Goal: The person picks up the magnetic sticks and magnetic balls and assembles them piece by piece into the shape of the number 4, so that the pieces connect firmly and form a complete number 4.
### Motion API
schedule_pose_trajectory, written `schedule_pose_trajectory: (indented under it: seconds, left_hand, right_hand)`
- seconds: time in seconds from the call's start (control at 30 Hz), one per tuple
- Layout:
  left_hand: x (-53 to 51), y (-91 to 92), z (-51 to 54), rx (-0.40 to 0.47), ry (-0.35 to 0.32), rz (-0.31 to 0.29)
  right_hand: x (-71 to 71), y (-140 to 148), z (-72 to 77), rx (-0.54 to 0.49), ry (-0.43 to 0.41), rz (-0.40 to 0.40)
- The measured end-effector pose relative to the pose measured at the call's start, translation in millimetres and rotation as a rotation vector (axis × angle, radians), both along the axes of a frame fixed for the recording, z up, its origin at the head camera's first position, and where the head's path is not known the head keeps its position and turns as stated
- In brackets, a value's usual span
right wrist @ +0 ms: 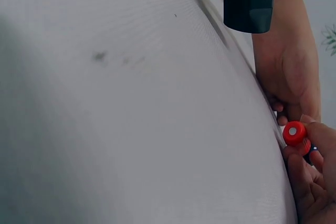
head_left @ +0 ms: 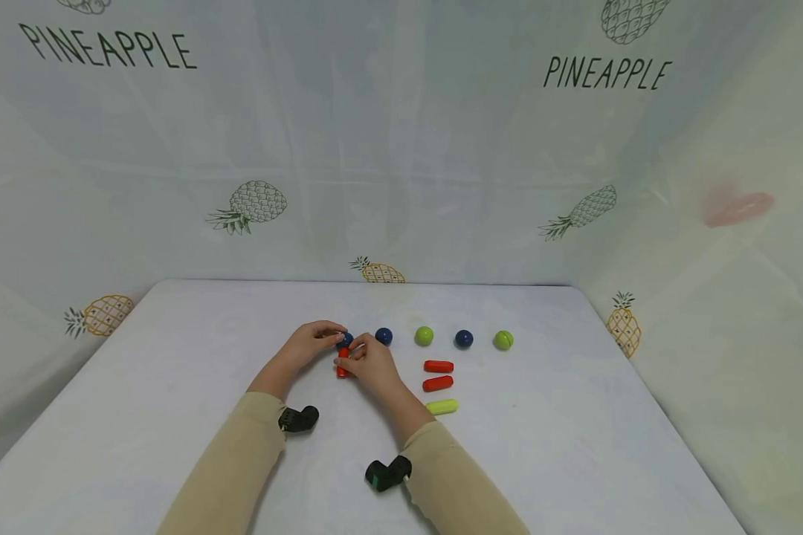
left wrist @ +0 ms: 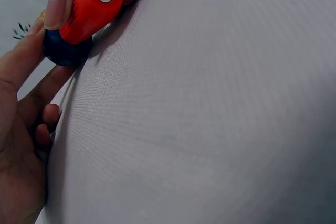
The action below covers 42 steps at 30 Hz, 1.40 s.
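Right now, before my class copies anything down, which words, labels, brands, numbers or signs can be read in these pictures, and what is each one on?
"PINEAPPLE": upper left of the white backdrop, head view.
"PINEAPPLE": upper right of the same backdrop.
None readable on the held red rod, the blue ball touching it, the loose balls or the loose rods.
Black wrist devices: any markings are too small to read.
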<state>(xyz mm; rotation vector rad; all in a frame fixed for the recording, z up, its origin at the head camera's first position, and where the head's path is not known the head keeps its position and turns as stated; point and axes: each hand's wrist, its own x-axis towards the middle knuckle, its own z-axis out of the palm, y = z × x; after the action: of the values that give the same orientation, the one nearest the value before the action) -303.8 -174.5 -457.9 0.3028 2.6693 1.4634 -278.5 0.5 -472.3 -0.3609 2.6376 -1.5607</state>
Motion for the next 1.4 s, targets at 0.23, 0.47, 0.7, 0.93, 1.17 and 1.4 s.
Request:
schedule_pose_trajectory:
  seconds: [0.23,0.47,0.7,0.93,1.17,1.4]
  left_hand:
    - [-1.8,-1.2,-1.9,-0.006,0.01,-0.011]
    - [-1.5,-2.3,-1.8,0.01,-0.015,-0.021]
    - [-1.8,-2.3,-0.5,0.01,-0.033,-0.025]
    - [-3.9,-4.7,-1.6,-0.032,-0.044,-0.03]
    - [-3.1,-4.6,0.2,-0.021,-0.064,-0.028]
    - [-1.9,-2.5,2.0,0.008,-0.07,-0.031]
  right_hand:
    - [2.6,-1,2.1,-0.021,-0.004,-0.008]
    - [3.3,-1,2.5,0.012,0.008,-0.018]
    - [3.1,-2,2.8,0.005,0.003,-0.018]
    - [4.1,0,10.4,-0.042,-0.068,-0.004]
    - [4.6,6,21.8,-0.073,-0.121,-0.019]
    - [4.8,18,32.3,-0.051,-0.028,-0.101]
